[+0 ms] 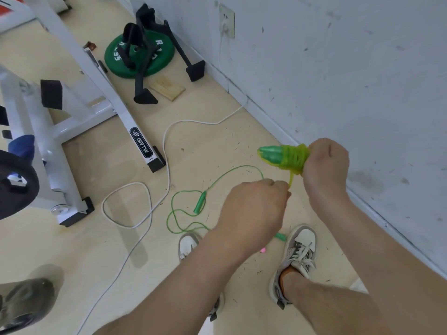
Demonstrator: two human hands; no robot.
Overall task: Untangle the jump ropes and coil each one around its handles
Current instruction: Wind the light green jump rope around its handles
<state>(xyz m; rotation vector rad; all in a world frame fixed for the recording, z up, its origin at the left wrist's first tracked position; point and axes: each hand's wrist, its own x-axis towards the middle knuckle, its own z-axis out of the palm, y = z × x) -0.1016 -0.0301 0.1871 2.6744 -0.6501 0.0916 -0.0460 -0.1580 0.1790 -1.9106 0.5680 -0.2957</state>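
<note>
My right hand (325,168) grips a pair of green jump-rope handles (272,154) held side by side, with yellow-green rope (294,158) wound around them in several turns. My left hand (256,209) pinches the free end of that rope just below the coil. A second green jump rope (183,213) lies loose in loops on the floor, one handle (200,202) to the left of my left hand and another handle (280,236) beside my right shoe. A small pink object (263,250) peeks out under my left forearm.
A white cable (167,151) runs from a wall socket (226,21) across the floor in loops. A white exercise-machine frame (79,112) stands at left. A green weight plate (140,54), black stands and a wooden block (167,88) lie near the wall. Another person's shoe (26,301) shows at bottom left.
</note>
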